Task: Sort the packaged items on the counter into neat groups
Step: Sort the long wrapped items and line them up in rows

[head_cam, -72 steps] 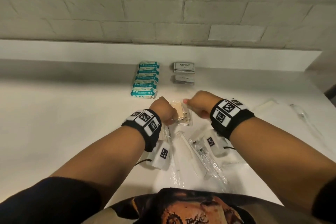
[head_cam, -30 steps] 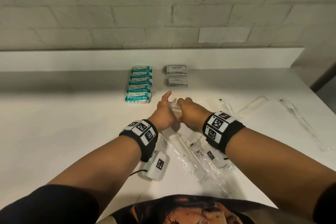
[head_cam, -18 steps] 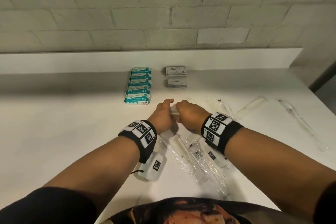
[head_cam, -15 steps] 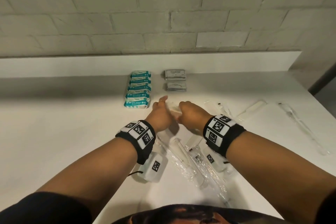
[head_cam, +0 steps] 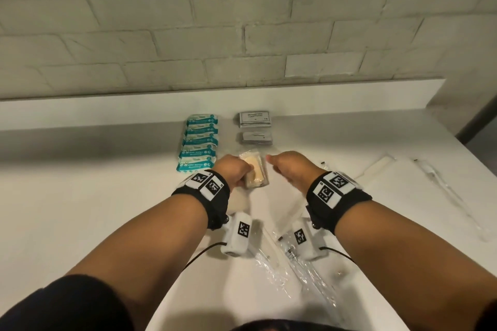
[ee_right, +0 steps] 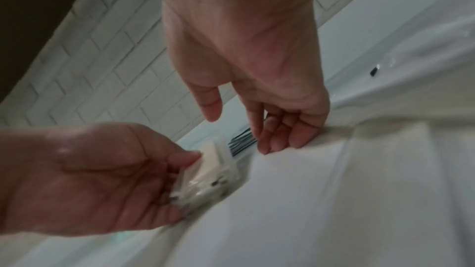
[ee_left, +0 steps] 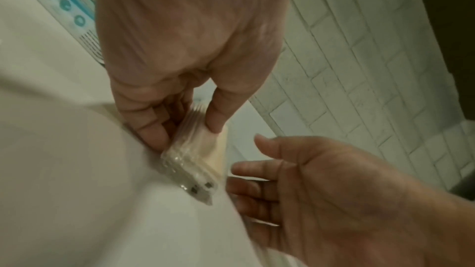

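Observation:
A small stack of clear-wrapped beige packets (head_cam: 255, 172) stands on its edge on the white counter (head_cam: 94, 196), just in front of the grey sachets (head_cam: 255, 137). My left hand (head_cam: 234, 172) pinches the stack (ee_left: 203, 161) between thumb and fingers (ee_left: 151, 135). My right hand (head_cam: 291, 173) hovers a little right of the stack with nothing in it, fingers loosely curled (ee_right: 272, 143). In the right wrist view the stack (ee_right: 214, 166) sits in my left hand (ee_right: 102, 180). A row of teal wipe packs (head_cam: 199, 142) lies to the left.
A second pile of grey sachets (head_cam: 254, 118) lies by the back ledge. Long clear-wrapped items lie near me (head_cam: 269, 260) and at the right (head_cam: 446, 193), with a white flat one (head_cam: 373, 169) between. A brick wall (head_cam: 242, 21) backs the counter.
Both hands carried the beige stack away from me toward the grey sachets. My right hand has since let go and drawn slightly right, while the left still holds the stack.

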The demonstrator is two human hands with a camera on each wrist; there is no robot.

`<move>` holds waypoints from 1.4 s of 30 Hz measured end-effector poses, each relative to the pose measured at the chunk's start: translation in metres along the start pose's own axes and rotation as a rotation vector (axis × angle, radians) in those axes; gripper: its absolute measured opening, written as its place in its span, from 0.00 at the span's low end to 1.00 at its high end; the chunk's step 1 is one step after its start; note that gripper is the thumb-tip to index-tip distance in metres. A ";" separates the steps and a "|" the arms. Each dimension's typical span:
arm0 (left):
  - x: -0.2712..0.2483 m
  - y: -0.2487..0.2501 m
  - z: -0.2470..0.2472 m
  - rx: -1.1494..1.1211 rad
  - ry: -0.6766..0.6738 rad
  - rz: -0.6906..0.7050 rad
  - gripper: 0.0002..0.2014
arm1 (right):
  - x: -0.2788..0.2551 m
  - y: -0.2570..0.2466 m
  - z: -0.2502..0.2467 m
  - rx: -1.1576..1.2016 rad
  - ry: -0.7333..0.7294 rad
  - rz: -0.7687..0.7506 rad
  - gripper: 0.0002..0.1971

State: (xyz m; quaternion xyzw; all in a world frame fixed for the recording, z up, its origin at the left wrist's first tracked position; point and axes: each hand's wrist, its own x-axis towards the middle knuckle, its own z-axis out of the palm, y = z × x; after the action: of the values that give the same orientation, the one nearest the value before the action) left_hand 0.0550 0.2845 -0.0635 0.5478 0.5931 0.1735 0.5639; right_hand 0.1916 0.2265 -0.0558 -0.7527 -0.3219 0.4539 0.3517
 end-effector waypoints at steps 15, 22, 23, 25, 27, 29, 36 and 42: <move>0.029 0.018 0.011 0.268 0.022 0.004 0.13 | 0.035 -0.005 0.010 -0.207 0.021 0.029 0.14; 0.023 0.014 0.004 0.181 0.052 0.067 0.16 | 0.020 -0.009 -0.003 -0.257 -0.033 -0.087 0.08; 0.016 0.016 0.000 0.181 0.057 0.090 0.20 | 0.015 -0.011 -0.009 -0.317 -0.001 -0.158 0.09; -0.006 0.015 -0.010 0.218 0.061 0.198 0.21 | 0.000 -0.012 -0.029 -0.515 0.051 -0.271 0.15; -0.029 0.014 -0.023 0.353 0.019 0.313 0.15 | -0.009 -0.004 -0.053 -0.859 0.040 -0.227 0.23; -0.054 0.009 -0.034 0.655 -0.104 0.355 0.14 | -0.014 0.016 -0.072 -1.139 -0.051 -0.134 0.30; -0.101 -0.033 -0.026 1.169 -0.343 0.427 0.23 | -0.062 0.053 -0.090 -1.112 -0.235 -0.232 0.29; -0.121 -0.061 -0.031 1.384 -0.188 0.351 0.29 | -0.118 0.052 -0.061 -1.119 -0.041 -0.339 0.17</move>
State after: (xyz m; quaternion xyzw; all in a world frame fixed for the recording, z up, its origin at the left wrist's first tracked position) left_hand -0.0284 0.1743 -0.0460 0.8794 0.4194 -0.2021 0.0999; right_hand 0.2106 0.0883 -0.0241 -0.7531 -0.6354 0.1665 -0.0379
